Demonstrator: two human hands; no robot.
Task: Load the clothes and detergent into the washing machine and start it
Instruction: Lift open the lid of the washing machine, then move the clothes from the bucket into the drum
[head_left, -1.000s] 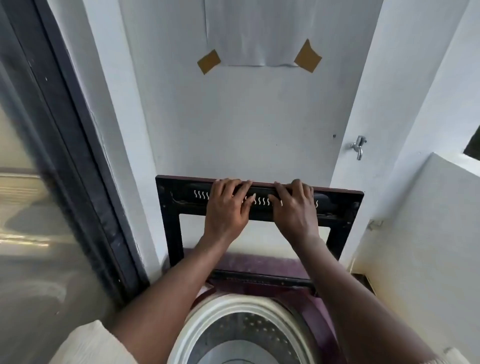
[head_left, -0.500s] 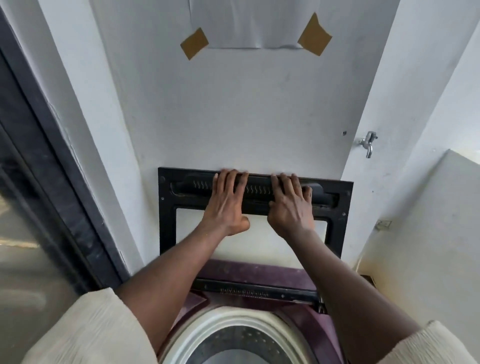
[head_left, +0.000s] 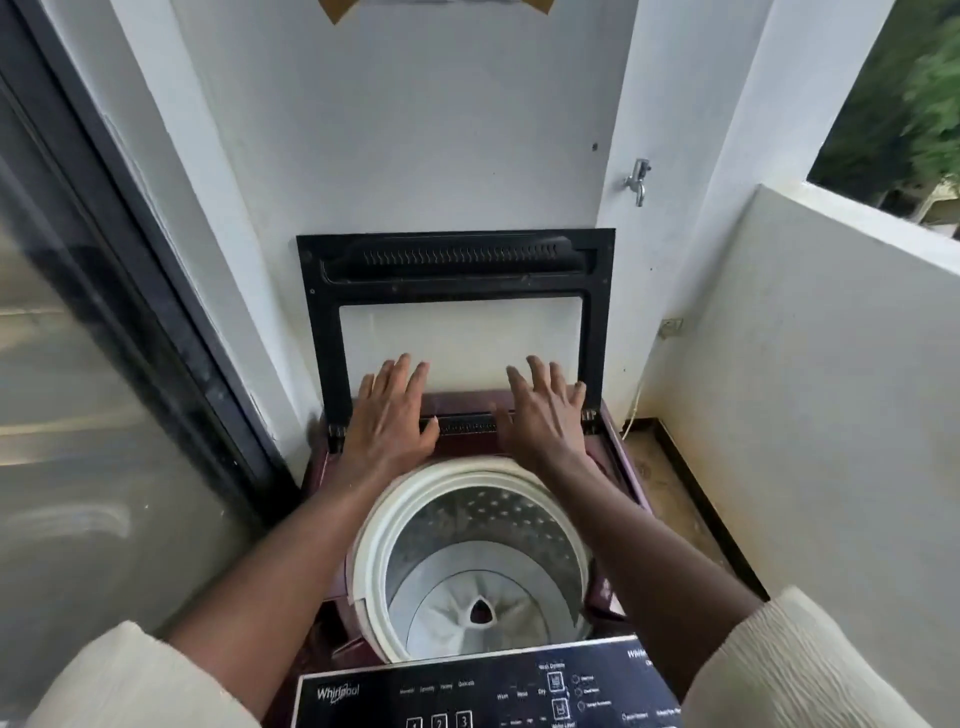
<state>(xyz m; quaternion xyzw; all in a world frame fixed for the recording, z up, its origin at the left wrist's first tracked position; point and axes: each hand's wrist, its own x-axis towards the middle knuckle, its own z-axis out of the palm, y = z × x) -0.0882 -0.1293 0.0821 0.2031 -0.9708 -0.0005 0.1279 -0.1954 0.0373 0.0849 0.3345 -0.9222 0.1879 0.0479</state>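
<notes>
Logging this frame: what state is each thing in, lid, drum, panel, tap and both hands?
Lid: open, upright against the wall.
Drum: empty, no clothes inside.
Control panel: no lights visibly on.
Tap: no water running.
Left hand: open, fingers spread, holding nothing.
Right hand: open, fingers spread, holding nothing.

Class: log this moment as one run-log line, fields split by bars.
stage: lid open | black-framed glass lid: raised upright | perforated steel drum: no clothes visible | left hand: open, holds nothing | right hand: open, holds nothing
</notes>
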